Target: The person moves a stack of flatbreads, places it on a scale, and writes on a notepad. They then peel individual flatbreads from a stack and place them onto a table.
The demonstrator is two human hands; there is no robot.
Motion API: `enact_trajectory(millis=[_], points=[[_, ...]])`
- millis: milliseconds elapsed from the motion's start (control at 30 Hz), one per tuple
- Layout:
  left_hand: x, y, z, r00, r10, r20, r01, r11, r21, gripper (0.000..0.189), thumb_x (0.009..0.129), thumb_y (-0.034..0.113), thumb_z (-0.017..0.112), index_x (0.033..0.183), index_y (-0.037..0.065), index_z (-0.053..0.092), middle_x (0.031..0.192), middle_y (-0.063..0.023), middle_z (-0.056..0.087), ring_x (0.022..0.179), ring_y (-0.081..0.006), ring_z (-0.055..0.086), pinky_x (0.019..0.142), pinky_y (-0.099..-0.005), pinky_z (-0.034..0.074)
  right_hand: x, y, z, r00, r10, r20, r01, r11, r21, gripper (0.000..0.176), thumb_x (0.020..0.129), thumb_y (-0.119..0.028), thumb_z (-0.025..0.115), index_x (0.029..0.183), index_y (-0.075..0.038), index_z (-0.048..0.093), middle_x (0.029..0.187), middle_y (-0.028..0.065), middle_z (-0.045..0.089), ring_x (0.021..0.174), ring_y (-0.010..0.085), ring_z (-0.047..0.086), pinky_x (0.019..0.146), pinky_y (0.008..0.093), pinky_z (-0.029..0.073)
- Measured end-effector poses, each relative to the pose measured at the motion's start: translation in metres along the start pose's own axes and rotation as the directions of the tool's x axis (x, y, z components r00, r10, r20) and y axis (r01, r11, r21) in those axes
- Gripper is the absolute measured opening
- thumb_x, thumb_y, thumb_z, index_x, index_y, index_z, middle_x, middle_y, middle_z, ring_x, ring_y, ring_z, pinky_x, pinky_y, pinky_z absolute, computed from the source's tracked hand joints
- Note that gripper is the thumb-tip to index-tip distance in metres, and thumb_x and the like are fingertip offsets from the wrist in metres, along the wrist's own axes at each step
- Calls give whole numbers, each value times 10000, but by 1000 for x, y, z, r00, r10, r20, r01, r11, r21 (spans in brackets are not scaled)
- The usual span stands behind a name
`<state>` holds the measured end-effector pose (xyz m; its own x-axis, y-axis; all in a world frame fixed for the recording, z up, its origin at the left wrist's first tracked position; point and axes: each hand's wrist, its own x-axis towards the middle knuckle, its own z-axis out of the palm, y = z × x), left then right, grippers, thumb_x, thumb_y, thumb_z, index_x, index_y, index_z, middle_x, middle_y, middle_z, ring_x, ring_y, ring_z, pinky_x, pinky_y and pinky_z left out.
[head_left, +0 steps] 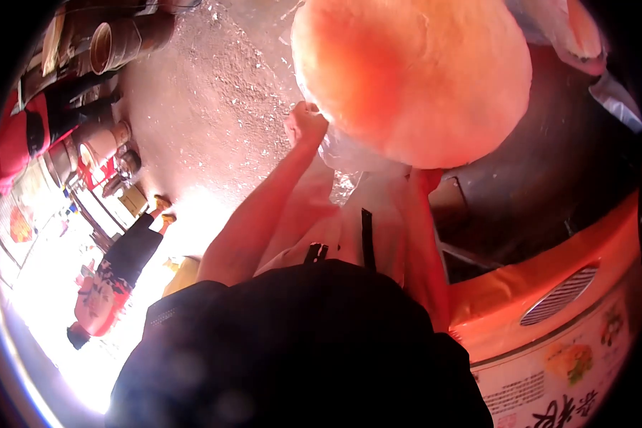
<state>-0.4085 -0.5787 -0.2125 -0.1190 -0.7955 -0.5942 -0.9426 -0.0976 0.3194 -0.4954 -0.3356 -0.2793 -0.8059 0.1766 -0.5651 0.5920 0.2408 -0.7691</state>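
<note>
Cloth [299,342], black, nearest the lens, across the whole lower frame. Saw both bare arms going up and away from it. Found the left hand [307,125] curled into a fist, fingers together, seemingly clamped on a fold of clear plastic [342,153] at the lower edge of the pink puff [414,71]. Followed the right forearm [424,242] up to the underside of that puff and lost it there; could not tell whether the right hand was apart, together or gripping anything, hidden as it was. Placed the pink puff high and centre-right: big, rounded, fluffy like candy floss, above both arms, with the plastic crumpled just beneath it. Noted an orange machine [549,285] with a slotted vent and a printed label low on the right, near the right arm. Beyond, made out rough ground [214,93], a bystander [118,274] in dark clothes well apart on the left, and cylinders [121,43] farthest off. Judged the risks thus: thin plastic slipping out of a one-fisted pinch or tearing on a tug; floss sticking to the film and squashing; the puff tipping over, held from below as it seemed to be
</note>
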Motion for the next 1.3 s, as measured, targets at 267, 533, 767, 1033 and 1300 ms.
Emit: enact_trajectory(millis=[267,533,767,1033,1300], points=[[-15,1,15,912,-119,392,408,333,-850,277,843,262,598,1052,81,614,929,-44,657,769,-182,644,551,-326,531,46,-66,-41,933,308,187,-321,946,46,158,782,-125,654,907,-41,605,691,44,613,526,111,529,432,253,370],[-38,-7,38,934,-197,298,357,491,-795,263,855,174,582,1100,79,583,956,-57,646,790,-179,643,569,-296,544,29,-79,-50,763,459,455,-487,871,-64,343,685,55,587,996,-90,589,773,10,595,592,136,548,486,260,420],[-56,2,51,968,-174,180,233,889,-394,309,781,258,624,970,16,664,763,-138,669,680,-215,658,596,-368,501,19,-73,-51,808,365,463,-361,927,-101,419,686,21,648,1089,-72,581,895,39,618,705,149,577,496,273,421],[-58,-19,74,916,-89,391,390,426,-817,129,678,80,647,776,0,678,674,-67,639,578,-154,583,510,-297,447,50,-68,-58,709,453,541,-407,889,-212,370,758,-50,618,1123,-48,559,988,59,614,730,183,588,546,256,436],[-86,-9,105,953,-80,293,272,657,-703,574,630,243,767,1096,-26,567,882,-129,650,793,-193,621,685,-330,500,-9,-72,-33,629,653,421,-467,751,-468,316,782,-119,584,1088,-128,504,990,56,557,811,211,562,627,320,467]])
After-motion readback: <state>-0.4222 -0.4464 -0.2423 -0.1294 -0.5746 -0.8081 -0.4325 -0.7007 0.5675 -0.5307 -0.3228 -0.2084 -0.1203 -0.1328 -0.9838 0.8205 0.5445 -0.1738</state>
